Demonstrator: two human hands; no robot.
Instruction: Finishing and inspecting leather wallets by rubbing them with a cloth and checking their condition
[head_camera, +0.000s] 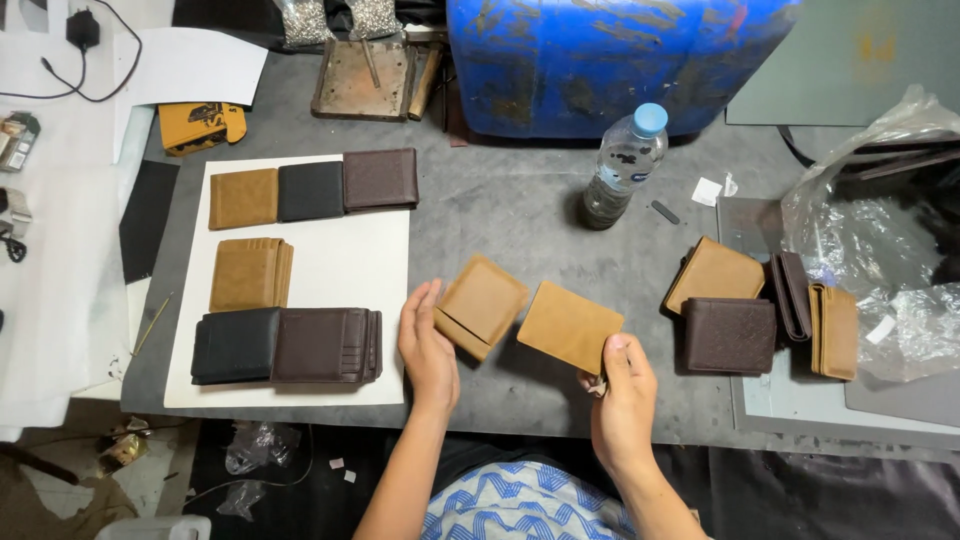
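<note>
At far left, on the grey worktable (520, 215), a white rectangular card sheet (345, 265) bearing rows of flat leather wallets: a tan one (243, 198), a black one (310, 190) and a dark brown one (380, 178) along the top, a small stack of tan ones (250, 273) below, then black (235, 345) and dark brown stacks (327, 345) at the near edge. Just right of the sheet, the left hand (428, 350), fingers curled around the near corner of a folded tan suede wallet (482, 305), held tilted as a diamond, one corner pointing away toward the bottle, its fold edge running from lower left to upper right; matte, napped surface, a slim pocket edge visible along the lower left side. Beside it, almost touching, a flat tan leather panel (570, 325), long axis slanting down to the right, pinched at its near right corner by the right hand (622, 395), thumb on top; smooth, plain, slightly darker than the wallet. Behind, well apart, a clear plastic water bottle with a blue cap (625, 165) standing before a large blue plastic drum (610, 60). Further right, a cluster of tan and dark brown wallets (730, 335), some flat, some on edge, then a crumpled clear plastic bag (880, 240). Nothing between the hands and either pile.
</note>
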